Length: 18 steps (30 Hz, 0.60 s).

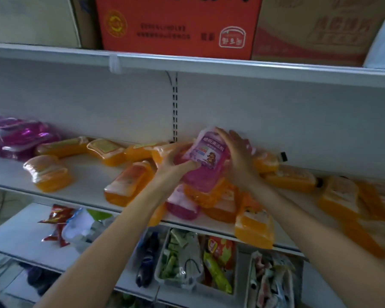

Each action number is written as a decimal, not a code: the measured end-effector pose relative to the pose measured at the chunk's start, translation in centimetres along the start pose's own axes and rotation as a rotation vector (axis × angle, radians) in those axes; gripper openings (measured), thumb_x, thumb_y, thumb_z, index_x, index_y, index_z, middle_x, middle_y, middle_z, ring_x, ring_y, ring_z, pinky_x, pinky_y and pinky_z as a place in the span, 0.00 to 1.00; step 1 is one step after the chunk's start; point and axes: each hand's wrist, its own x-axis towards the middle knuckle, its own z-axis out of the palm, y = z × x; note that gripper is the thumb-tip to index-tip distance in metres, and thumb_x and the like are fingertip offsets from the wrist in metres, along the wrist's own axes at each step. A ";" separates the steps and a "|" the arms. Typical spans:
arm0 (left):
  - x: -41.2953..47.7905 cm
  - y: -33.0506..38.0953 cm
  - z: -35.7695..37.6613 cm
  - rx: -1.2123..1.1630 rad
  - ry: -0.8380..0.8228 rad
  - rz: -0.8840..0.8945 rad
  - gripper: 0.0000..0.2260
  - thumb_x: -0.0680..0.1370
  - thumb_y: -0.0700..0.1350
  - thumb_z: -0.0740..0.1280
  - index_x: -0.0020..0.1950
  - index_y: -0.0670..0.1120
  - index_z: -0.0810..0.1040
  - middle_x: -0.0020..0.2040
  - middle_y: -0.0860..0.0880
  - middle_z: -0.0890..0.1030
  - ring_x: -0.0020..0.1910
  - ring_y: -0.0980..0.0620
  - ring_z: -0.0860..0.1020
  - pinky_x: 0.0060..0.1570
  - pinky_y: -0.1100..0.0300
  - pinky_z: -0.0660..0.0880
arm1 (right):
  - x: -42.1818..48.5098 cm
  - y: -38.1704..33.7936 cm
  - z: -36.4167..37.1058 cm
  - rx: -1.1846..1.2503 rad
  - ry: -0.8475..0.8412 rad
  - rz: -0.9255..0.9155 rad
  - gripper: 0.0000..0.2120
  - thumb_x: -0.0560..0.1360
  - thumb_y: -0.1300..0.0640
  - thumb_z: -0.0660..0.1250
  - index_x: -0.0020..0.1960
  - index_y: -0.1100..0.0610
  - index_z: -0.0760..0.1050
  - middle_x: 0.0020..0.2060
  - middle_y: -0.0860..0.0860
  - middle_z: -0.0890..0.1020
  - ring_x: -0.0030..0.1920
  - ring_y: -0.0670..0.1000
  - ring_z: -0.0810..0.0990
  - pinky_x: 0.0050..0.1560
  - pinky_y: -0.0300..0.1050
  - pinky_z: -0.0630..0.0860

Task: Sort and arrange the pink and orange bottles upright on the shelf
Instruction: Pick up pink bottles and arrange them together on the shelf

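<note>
From the head camera, the pink bottle is held tilted just above the heap in the middle of the white metal shelf. The left hand grips its lower side with curled fingers, and the right hand wraps over its upper right side. It is flat-sided translucent plastic, with pink liquid inside and a purple label. Orange bottles of the same squared shape lie on their sides along the shelf, some stacked under the hands with a second pink bottle among them. A cluster of magenta bottles lies at the far left. One orange bottle overhangs the front edge. Bare shelf shows at the left, between scattered bottles and along the back wall. Above, a red carton stands beside a brown carton. Below, a clear plastic tray holds crinkled snack packets.
</note>
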 end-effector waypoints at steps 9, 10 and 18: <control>-3.2 4.3 -16.3 0.139 0.277 0.179 0.15 0.75 0.38 0.66 0.59 0.51 0.72 0.54 0.47 0.78 0.53 0.45 0.79 0.49 0.52 0.79 | 7.2 -12.5 13.3 0.961 -0.297 0.233 0.38 0.68 0.79 0.57 0.68 0.45 0.63 0.60 0.51 0.73 0.53 0.53 0.78 0.34 0.45 0.78; -3.6 4.4 -18.2 0.199 0.310 0.191 0.17 0.75 0.40 0.67 0.62 0.50 0.71 0.56 0.46 0.78 0.53 0.46 0.79 0.49 0.52 0.79 | 7.7 -13.7 14.9 0.958 -0.336 0.231 0.36 0.69 0.75 0.61 0.68 0.45 0.62 0.61 0.51 0.72 0.54 0.53 0.78 0.38 0.48 0.79; -3.6 3.2 -28.9 0.492 0.451 0.121 0.25 0.77 0.52 0.62 0.74 0.53 0.60 0.61 0.49 0.73 0.55 0.51 0.77 0.46 0.65 0.77 | 12.4 -18.6 26.0 0.668 -0.380 0.087 0.49 0.54 0.48 0.79 0.72 0.48 0.61 0.65 0.51 0.71 0.60 0.50 0.77 0.58 0.55 0.77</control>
